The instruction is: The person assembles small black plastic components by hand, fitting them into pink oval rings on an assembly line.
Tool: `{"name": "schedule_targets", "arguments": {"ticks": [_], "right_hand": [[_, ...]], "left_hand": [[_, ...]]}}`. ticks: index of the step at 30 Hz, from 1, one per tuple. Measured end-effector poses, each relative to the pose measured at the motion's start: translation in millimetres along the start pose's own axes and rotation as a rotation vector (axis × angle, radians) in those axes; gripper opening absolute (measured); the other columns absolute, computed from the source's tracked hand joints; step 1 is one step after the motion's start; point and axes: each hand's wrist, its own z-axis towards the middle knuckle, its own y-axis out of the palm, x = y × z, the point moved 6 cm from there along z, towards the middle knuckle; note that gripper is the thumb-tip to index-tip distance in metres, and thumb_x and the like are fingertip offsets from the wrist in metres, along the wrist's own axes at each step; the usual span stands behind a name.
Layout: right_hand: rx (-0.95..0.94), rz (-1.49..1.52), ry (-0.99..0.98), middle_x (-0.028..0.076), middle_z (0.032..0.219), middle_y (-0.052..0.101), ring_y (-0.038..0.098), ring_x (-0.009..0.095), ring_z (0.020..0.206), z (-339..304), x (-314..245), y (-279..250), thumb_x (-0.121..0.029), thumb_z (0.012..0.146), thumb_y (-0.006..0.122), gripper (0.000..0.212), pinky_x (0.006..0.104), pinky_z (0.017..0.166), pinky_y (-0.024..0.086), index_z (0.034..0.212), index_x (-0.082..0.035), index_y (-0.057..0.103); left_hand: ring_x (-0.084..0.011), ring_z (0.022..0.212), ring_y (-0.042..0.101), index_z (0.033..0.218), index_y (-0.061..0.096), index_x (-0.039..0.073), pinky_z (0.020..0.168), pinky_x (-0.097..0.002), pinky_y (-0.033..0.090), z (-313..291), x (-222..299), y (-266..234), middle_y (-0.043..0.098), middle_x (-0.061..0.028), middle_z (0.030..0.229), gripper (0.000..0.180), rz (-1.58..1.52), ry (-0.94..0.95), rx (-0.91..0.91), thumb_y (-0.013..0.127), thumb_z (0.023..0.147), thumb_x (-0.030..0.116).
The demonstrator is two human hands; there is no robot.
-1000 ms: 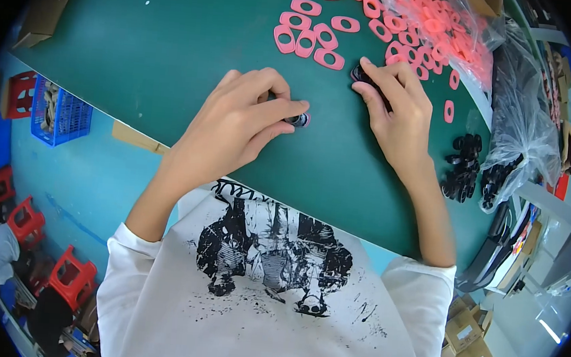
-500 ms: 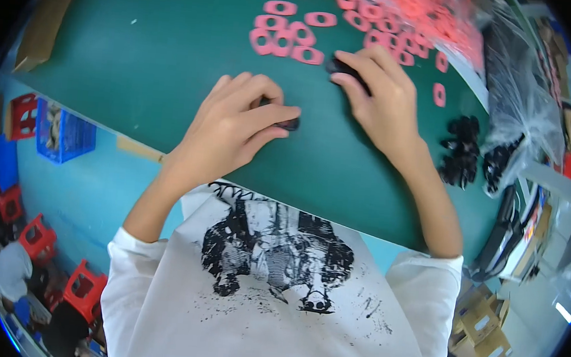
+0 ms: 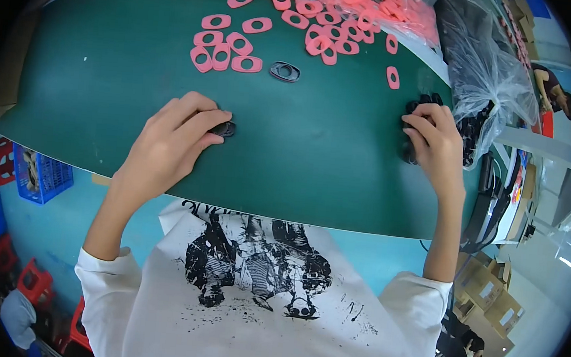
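My left hand (image 3: 171,139) pinches a small black plastic part (image 3: 225,129) between thumb and fingers, just above the green tabletop; most of the part is hidden. At the right, my right hand (image 3: 436,138) reaches onto a heap of black plastic parts (image 3: 408,151), its fingers curled and touching the heap. What those fingertips grip is hidden. An oval black shell (image 3: 285,71) lies alone on the table between the hands, farther back. Behind it are several flat pink oval pieces (image 3: 246,64), each with a round hole.
A large pile of pink pieces (image 3: 392,12) spills from clear plastic at the back. A clear bag (image 3: 491,80) with black parts stands right of the heap. Cardboard (image 3: 12,66) borders the table's left end. Below the table's left edge sits a blue crate (image 3: 43,174).
My right hand has let go of the black shell, leaving it on the table, and has moved right to the black heap. My left hand still holds its part. The view has shifted.
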Motion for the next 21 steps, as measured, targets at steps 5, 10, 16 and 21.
{"name": "schedule_targets", "arguments": {"ticks": [5,10,16,21], "right_hand": [[0.041,0.562,0.115,0.006,0.084,0.067,0.059,0.013,0.068,26,-41,15,-0.003,0.077,0.077,0.026,0.0281,0.063,0.048,0.101,-0.002,0.07],[0.154,0.612,-0.084,0.005,0.09,0.066,0.054,0.008,0.065,42,-65,47,-0.005,0.081,0.075,0.025,0.0218,0.056,0.042,0.105,0.0,0.069],[0.078,0.627,-0.014,0.009,0.101,0.064,0.059,0.016,0.078,35,-55,28,-0.006,0.076,0.077,0.035,0.0273,0.066,0.047,0.11,-0.001,0.067],[0.059,0.458,-0.201,0.013,0.101,0.063,0.062,0.027,0.086,33,-89,32,-0.007,0.076,0.077,0.037,0.0363,0.075,0.051,0.111,-0.002,0.066]], "left_hand": [[-0.0268,0.073,0.059,0.101,0.065,0.003,0.064,-0.038,0.049,-2,11,2,0.057,-0.0073,0.094,0.027,0.149,-0.035,-0.032,0.074,0.076,0.005],[-0.0268,0.068,0.061,0.097,0.063,0.004,0.058,-0.0389,0.049,-1,11,-1,0.056,-0.0064,0.093,0.022,0.104,-0.12,-0.009,0.073,0.078,0.006],[-0.0261,0.067,0.062,0.098,0.063,0.005,0.056,-0.0385,0.049,-7,12,3,0.056,-0.0065,0.095,0.02,0.179,-0.134,0.046,0.072,0.08,0.008],[-0.0254,0.069,0.063,0.095,0.06,0.005,0.056,-0.0381,0.049,7,10,0,0.054,-0.007,0.092,0.02,0.168,-0.078,-0.102,0.073,0.08,0.009]]}}
